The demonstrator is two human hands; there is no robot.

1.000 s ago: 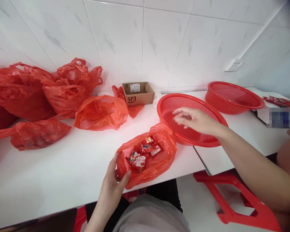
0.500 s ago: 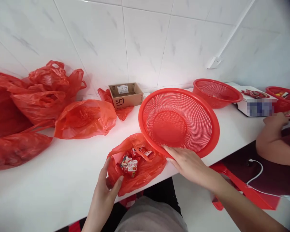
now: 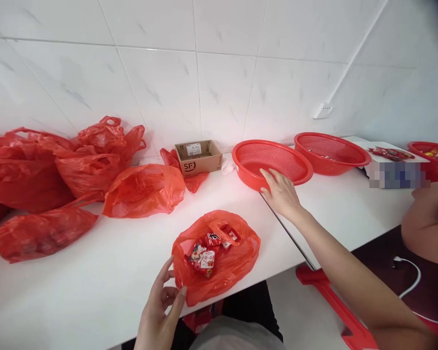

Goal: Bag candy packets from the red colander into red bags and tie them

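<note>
An open red plastic bag (image 3: 222, 265) with small red snack packets (image 3: 204, 253) inside lies near the front edge of the white table (image 3: 95, 272). My left hand (image 3: 160, 311) is at the bag's left edge, fingers apart, thumb touching the plastic. My right hand (image 3: 281, 194) reaches forward. Its fingers are on the near rim of a red mesh basket (image 3: 292, 158), which stands flat near the wall.
Several filled red bags (image 3: 142, 189) lie at the left and back. A small cardboard box (image 3: 199, 158) stands by the wall. A second red basket (image 3: 332, 153) and a third (image 3: 432, 163) are further right. Another person's arm (image 3: 423, 218) is at the right; a red stool (image 3: 336, 301) stands below.
My right hand has set the tilted basket down flat, further back by the wall. My left hand has loosened from the bag's edge. The view has shifted.
</note>
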